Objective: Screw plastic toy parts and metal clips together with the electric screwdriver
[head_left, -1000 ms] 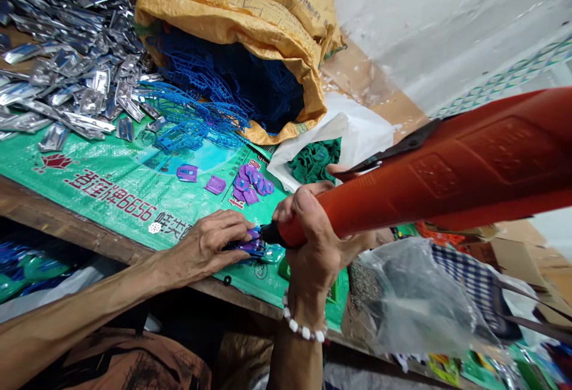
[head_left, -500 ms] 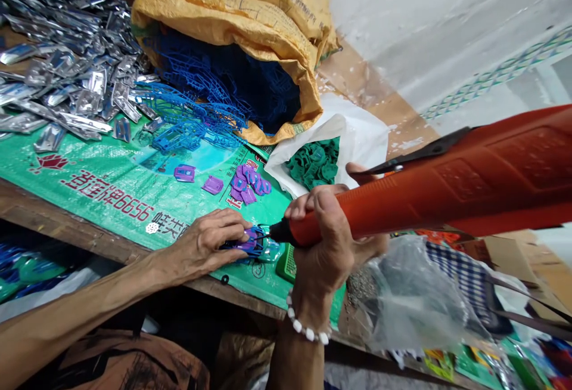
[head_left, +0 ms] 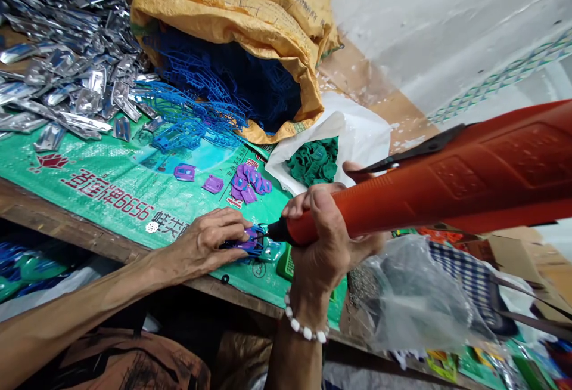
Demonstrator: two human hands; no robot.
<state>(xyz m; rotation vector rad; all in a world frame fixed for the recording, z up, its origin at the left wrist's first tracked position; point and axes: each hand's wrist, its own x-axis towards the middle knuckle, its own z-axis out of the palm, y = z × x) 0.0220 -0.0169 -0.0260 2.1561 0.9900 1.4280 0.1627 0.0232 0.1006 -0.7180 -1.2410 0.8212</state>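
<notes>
Left hand: the left hand [head_left: 210, 247] lies flat in the lower middle of the frame. Its fingers are bent down and press on the small purple toy piece [head_left: 250, 241], holding it on the mat.
Right hand: the right hand [head_left: 326, 241] is just to the right of the left hand. Its fingers are wrapped tight around the orange power screwdriver [head_left: 429, 187]. A white bead bracelet [head_left: 304, 327] sits on the wrist.
Screwdriver: it is big and orange and runs from the right edge of the frame down to the middle. Its dark tip [head_left: 274, 232] touches the purple toy piece.
Purple toy piece: it is between the two hands, near the front edge of the table. A clear bluish part [head_left: 271, 251] lies under it.
Mat: a green woven mat [head_left: 111, 181] with red writing covers the table.
More purple pieces: a small pile [head_left: 250, 182] lies on the mat, above the hands.
Blue parts: a heap of blue plastic frames [head_left: 210, 98] spills out of a yellow sack [head_left: 250, 26] at the top middle.
Shiny packets: a big pile of silver packets [head_left: 67, 62] fills the upper left.
Green parts: green pieces [head_left: 315, 162] sit in a white bag [head_left: 361, 133], right of the middle.
Clear bag: a crumpled clear plastic bag [head_left: 415, 294] is at the lower right.
</notes>
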